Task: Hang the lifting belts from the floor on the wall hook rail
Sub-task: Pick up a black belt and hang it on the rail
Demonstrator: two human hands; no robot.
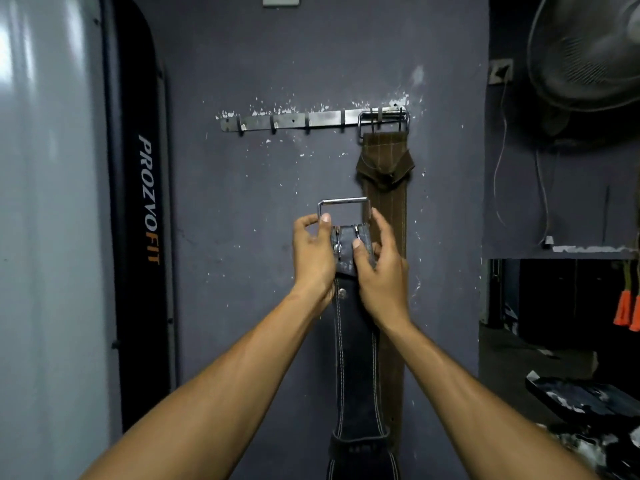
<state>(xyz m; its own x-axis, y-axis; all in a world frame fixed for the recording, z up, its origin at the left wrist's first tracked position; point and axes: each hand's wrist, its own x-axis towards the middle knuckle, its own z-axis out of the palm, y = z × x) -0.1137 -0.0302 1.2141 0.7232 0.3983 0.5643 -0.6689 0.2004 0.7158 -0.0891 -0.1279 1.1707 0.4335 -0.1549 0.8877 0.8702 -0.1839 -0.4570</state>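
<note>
A metal hook rail (294, 120) is fixed to the dark wall at chest height. A brown lifting belt (387, 216) hangs by its buckle from the rail's right end. Below the rail I hold a black lifting belt (356, 362) upright, its silver buckle frame (343, 201) on top. My left hand (313, 252) grips the belt's top left edge, thumb against the buckle's side bar. My right hand (379, 268) holds the top right edge, thumb pressing on the leather near a prong. The belt's lower part drops out of view.
Several hooks on the rail's left and middle are bare. A tall black and grey PROZOFIT machine (138, 209) stands at the left. A wall fan (588, 50) is at the upper right, with cables, orange handles (627, 310) and dark gear (588, 403) below.
</note>
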